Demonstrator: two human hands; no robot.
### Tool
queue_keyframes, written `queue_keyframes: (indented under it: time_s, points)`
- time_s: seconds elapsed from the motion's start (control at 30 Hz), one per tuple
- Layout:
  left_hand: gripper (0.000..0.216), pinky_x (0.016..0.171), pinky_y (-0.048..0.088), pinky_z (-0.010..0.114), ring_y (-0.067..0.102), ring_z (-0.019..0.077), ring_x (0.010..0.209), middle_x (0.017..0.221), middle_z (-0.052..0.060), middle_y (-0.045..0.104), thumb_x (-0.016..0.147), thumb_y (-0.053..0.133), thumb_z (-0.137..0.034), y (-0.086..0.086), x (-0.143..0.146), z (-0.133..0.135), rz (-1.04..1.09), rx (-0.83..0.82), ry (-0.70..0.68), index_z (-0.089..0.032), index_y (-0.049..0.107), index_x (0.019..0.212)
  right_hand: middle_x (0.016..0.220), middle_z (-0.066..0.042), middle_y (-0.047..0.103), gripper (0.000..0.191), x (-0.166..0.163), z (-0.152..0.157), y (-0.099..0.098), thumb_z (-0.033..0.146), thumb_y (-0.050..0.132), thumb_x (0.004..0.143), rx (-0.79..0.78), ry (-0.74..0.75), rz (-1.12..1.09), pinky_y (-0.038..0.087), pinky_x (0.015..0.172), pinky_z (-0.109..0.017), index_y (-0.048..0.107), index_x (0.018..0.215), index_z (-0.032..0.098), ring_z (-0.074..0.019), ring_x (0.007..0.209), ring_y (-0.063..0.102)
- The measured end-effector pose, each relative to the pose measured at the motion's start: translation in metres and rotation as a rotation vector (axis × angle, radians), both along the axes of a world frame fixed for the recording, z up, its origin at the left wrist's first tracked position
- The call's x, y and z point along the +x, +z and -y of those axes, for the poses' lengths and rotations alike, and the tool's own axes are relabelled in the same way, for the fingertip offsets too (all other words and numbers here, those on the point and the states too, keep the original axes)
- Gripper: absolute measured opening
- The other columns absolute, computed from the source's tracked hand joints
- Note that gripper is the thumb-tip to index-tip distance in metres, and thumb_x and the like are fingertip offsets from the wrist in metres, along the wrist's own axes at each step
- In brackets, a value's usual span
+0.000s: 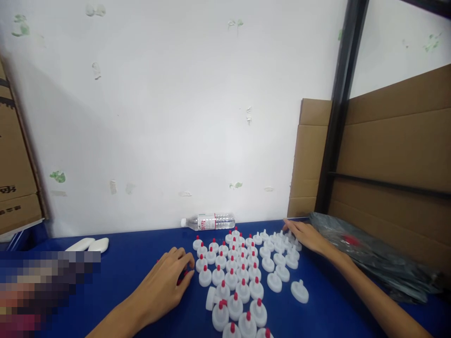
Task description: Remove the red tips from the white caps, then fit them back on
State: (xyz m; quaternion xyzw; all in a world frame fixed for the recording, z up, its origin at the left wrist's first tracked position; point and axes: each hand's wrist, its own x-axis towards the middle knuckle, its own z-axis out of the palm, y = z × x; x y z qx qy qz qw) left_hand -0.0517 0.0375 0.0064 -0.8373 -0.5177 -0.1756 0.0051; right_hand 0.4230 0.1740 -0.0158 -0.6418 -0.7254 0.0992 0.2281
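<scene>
My left hand (171,277) rests low over the blue table, its fingers curled round small red caps (181,277), mostly hidden beneath it. Just right of it stand rows of white, translucent nozzle lids (231,279) with red tips. One red-tipped lid (211,298) lies on its side. Farther right is a cluster of similar lids (279,259) with bare white spouts. My right hand (305,234) reaches over the far right end of that cluster, fingers stretched out and touching or just above the lids; its fingertips are partly hidden. A single bare lid (299,291) sits apart, nearer me.
A water bottle (211,221) lies on its side against the white wall. Two white rounded objects (98,245) are at the left back of the blue table (130,256). Grey plastic wrapping (366,253) and cardboard (394,150) border the right; a carton (17,164) stands left.
</scene>
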Motion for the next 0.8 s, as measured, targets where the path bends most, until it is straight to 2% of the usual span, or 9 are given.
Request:
queue_keyframes:
  time_s: [0.1, 0.2, 0.3, 0.37, 0.5, 0.6, 0.8]
  points:
    - [0.030, 0.104, 0.047, 0.051, 0.060, 0.0296, 0.118, 0.129, 0.010, 0.064, 0.105, 0.040, -0.033, -0.001, 0.000, -0.006, 0.013, 0.033, 0.013, -0.024, 0.061, 0.125, 0.116, -0.006, 0.068, 0.031, 0.002, 0.000, 0.001, 0.045, 0.060, 0.102, 0.012, -0.038, -0.016, 0.057, 0.091, -0.042, 0.067, 0.116, 0.018, -0.0210, 0.101, 0.067]
    - [0.046, 0.117, 0.036, 0.061, 0.042, 0.0330, 0.145, 0.160, 0.010, 0.044, 0.109, 0.033, -0.036, -0.005, -0.004, -0.015, 0.008, 0.044, 0.009, -0.028, 0.042, 0.154, 0.115, -0.006, 0.068, 0.032, 0.003, 0.001, 0.005, 0.045, 0.059, 0.102, 0.038, -0.065, -0.046, 0.057, 0.091, -0.042, 0.066, 0.117, 0.019, -0.0205, 0.100, 0.068]
    - [0.052, 0.119, 0.033, 0.064, 0.029, 0.0324, 0.155, 0.170, 0.006, 0.030, 0.112, 0.025, -0.034, -0.014, -0.010, -0.023, -0.025, 0.053, -0.049, -0.033, 0.025, 0.163, 0.114, -0.006, 0.069, 0.032, 0.002, 0.004, 0.009, 0.046, 0.059, 0.102, 0.059, -0.073, -0.078, 0.057, 0.089, -0.041, 0.066, 0.118, 0.018, -0.0198, 0.098, 0.068]
    - [0.053, 0.118, 0.037, 0.061, 0.029, 0.0316, 0.155, 0.169, 0.007, 0.032, 0.112, 0.025, -0.032, -0.019, -0.013, -0.027, -0.041, 0.071, -0.089, -0.033, 0.023, 0.164, 0.112, -0.006, 0.069, 0.033, 0.000, 0.005, 0.011, 0.046, 0.059, 0.102, 0.069, -0.079, -0.093, 0.058, 0.087, -0.040, 0.066, 0.117, 0.018, -0.0193, 0.096, 0.068]
    - [0.053, 0.116, 0.041, 0.058, 0.042, 0.0297, 0.149, 0.162, 0.010, 0.044, 0.109, 0.031, -0.022, -0.021, -0.017, -0.031, -0.032, 0.104, -0.091, -0.030, 0.033, 0.161, 0.107, -0.005, 0.070, 0.034, -0.005, 0.009, 0.014, 0.048, 0.057, 0.103, 0.090, -0.079, -0.112, 0.058, 0.086, -0.039, 0.067, 0.114, 0.018, -0.0186, 0.093, 0.069]
    - [0.051, 0.113, 0.044, 0.058, 0.052, 0.0307, 0.139, 0.153, 0.013, 0.054, 0.105, 0.036, -0.017, -0.014, -0.018, -0.033, -0.007, 0.135, -0.059, -0.025, 0.045, 0.154, 0.106, -0.005, 0.071, 0.036, -0.008, 0.011, 0.017, 0.051, 0.054, 0.104, 0.125, -0.060, -0.121, 0.057, 0.087, -0.039, 0.068, 0.112, 0.018, -0.0186, 0.093, 0.069]
    - [0.040, 0.097, 0.055, 0.044, 0.067, 0.0284, 0.115, 0.126, 0.012, 0.071, 0.102, 0.042, -0.018, 0.002, -0.018, -0.037, 0.047, 0.177, 0.018, -0.020, 0.068, 0.131, 0.102, -0.005, 0.073, 0.045, -0.015, 0.014, 0.020, 0.056, 0.046, 0.105, 0.196, -0.026, -0.125, 0.054, 0.089, -0.040, 0.069, 0.105, 0.018, -0.0183, 0.089, 0.070]
